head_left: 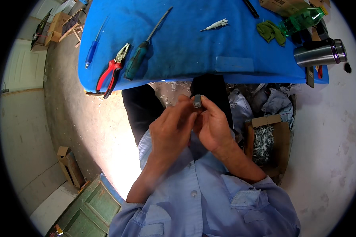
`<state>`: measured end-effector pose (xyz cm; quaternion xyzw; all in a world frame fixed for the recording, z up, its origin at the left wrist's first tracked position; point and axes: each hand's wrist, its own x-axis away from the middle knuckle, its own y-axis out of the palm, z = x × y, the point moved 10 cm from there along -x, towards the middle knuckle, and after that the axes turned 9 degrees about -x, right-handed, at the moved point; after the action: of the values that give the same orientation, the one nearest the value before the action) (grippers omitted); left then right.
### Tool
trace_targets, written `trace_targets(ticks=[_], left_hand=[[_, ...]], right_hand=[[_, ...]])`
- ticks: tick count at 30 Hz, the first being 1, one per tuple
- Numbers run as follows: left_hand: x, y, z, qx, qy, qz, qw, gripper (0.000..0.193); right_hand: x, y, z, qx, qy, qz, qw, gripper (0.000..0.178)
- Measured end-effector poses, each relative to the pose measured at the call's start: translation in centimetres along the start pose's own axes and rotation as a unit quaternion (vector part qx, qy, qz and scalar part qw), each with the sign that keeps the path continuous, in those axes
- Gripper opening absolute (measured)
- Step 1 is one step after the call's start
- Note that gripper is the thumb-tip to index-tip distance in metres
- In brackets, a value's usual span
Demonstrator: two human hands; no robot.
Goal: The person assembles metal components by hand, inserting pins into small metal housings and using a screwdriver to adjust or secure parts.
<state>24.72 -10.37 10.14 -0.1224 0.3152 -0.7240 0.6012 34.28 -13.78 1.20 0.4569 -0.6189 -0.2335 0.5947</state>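
My hands are together over my lap, just below the near edge of the blue-covered table. A small grey block-like piece (197,101) is pinched at the fingertips of my right hand (215,128), with the thumb along its side. My left hand (171,125) is closed right beside it, fingers bent in toward the piece; whatever lies between its fingertips is hidden. On the tabletop ahead lie red-and-black pliers (114,72), a screwdriver with a dark teal handle (137,60) and a thinner blue-handled screwdriver (92,53).
The blue table cover (178,59) also bears a small white tool (215,25), a green cloth (271,31), a green plastic bottle (304,20) and a steel flask (318,53). At my right stands a cardboard box (280,146) with shredded silvery scraps (264,144).
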Motion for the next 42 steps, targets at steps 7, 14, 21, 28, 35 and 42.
trace_targets(ticks=[7,14,21,28,35,42], left_hand=[[-0.3,0.2,-1.0,0.002,-0.007,-0.018,1.000,0.025],[0.1,0.4,-2.2,0.045,-0.056,-0.019,0.997,0.020],[-0.2,0.0,-1.9,0.009,-0.043,-0.015,0.999,0.019],[0.0,-0.1,-1.9,-0.022,-0.025,0.008,0.999,0.028],[0.8,-1.3,-3.5,-0.018,-0.037,-0.001,0.999,0.025],[5.3,-9.3,-14.4,0.054,-0.242,0.095,0.964,0.019]], right_hand=[[0.5,-0.1,0.4,0.026,0.006,0.062,0.998,0.043],[-0.1,-1.5,1.3,-0.017,0.037,0.041,0.998,0.035],[-0.2,-1.8,2.2,-0.061,0.061,0.042,0.995,0.030],[0.0,-0.5,2.4,-0.034,0.049,0.074,0.995,0.031],[-0.4,-3.2,3.6,0.087,0.085,0.073,0.990,0.032],[-1.5,-2.5,-0.1,0.303,-0.030,0.065,0.950,0.024]])
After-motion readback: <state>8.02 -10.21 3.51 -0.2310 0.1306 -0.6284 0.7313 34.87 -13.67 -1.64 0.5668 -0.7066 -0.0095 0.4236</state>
